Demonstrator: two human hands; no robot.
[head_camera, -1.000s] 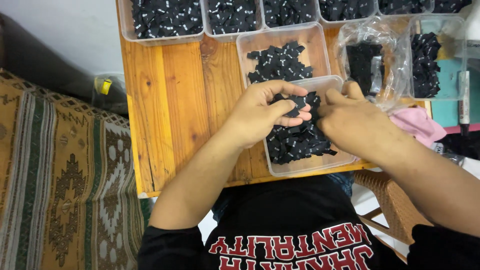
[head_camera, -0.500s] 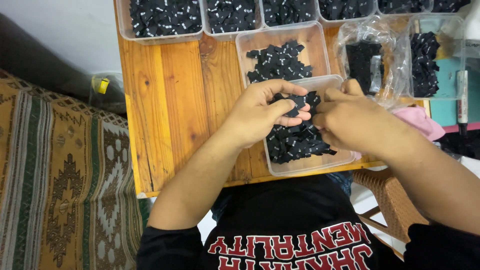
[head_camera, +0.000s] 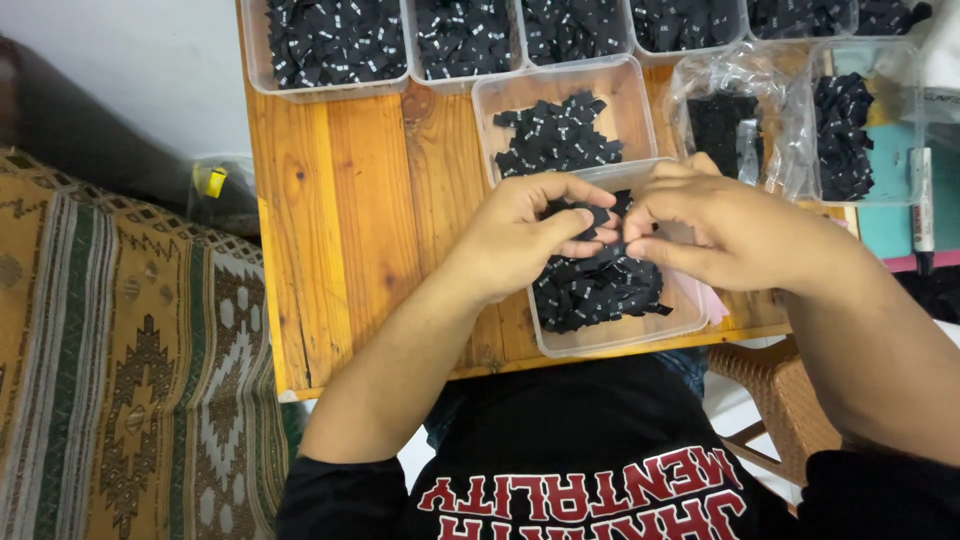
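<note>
A clear plastic tub (head_camera: 640, 336) at the table's near edge holds a heap of small black fabric labels (head_camera: 600, 285). My left hand (head_camera: 530, 230) and my right hand (head_camera: 715, 230) meet fingertip to fingertip just above that heap, pinching a small black label (head_camera: 598, 218) between them. A second clear tub (head_camera: 560, 95) with more black labels sits right behind the first one.
The wooden table (head_camera: 360, 210) carries a row of clear tubs (head_camera: 330, 45) full of black labels along its far edge and plastic bags of labels (head_camera: 740, 125) at the right. A marker pen (head_camera: 922, 215) lies far right. A patterned rug (head_camera: 110, 380) covers the floor at left.
Both hands stay together over the near tub; only the fingers have shifted slightly around the label.
</note>
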